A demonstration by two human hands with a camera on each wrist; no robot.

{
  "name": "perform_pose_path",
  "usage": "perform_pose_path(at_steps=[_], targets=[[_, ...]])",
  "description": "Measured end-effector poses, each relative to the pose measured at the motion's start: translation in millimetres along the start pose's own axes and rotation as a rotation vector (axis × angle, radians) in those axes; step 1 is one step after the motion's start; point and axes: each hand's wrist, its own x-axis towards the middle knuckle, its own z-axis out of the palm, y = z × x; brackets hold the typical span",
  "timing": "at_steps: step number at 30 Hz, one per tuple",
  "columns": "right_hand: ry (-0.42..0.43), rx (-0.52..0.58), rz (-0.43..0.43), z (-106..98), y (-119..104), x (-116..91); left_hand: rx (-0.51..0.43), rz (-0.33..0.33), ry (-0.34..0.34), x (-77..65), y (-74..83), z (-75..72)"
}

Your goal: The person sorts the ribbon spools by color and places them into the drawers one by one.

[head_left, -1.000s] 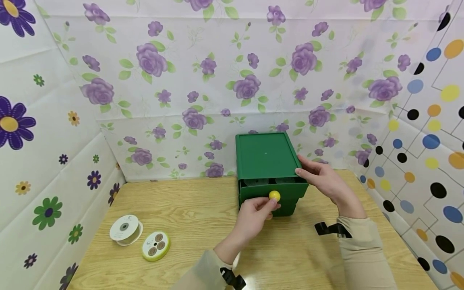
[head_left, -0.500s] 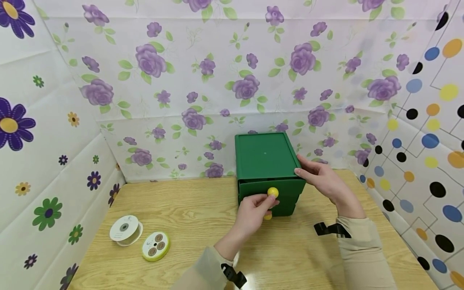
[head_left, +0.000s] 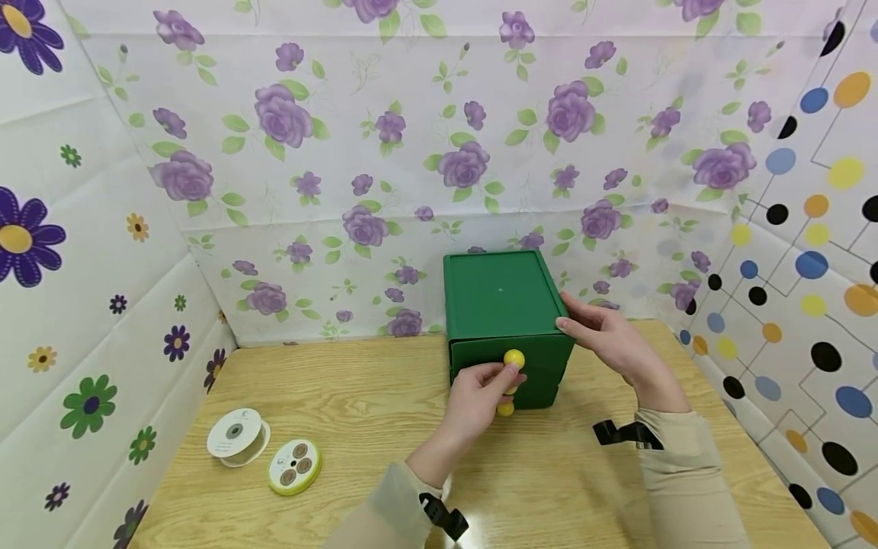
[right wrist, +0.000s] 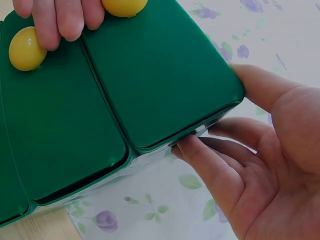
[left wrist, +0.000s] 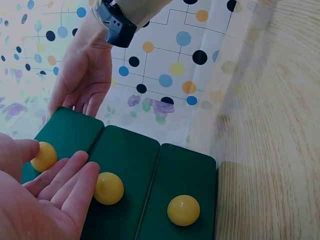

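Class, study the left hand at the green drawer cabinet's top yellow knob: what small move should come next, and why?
Probably the left hand should let go of the top yellow knob: the top drawer front looks level with the two drawer fronts below it, so little push seems left, and the right hand rests against the green drawer cabinet.

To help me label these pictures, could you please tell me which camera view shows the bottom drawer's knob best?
The left wrist view: there the yellow knob is large, whole and uncovered. The head view shows it small, just below the left hand; the right wrist view leaves it out.
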Motion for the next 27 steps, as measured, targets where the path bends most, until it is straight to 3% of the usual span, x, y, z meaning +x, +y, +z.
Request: perform_pose_path(at_steps=[27], targets=[[-0.008, -0.01, -0.002, 0.8, -1.2, 0.0, -0.055, -0.024, 0.009, 5.5, 0.6, -3.2]])
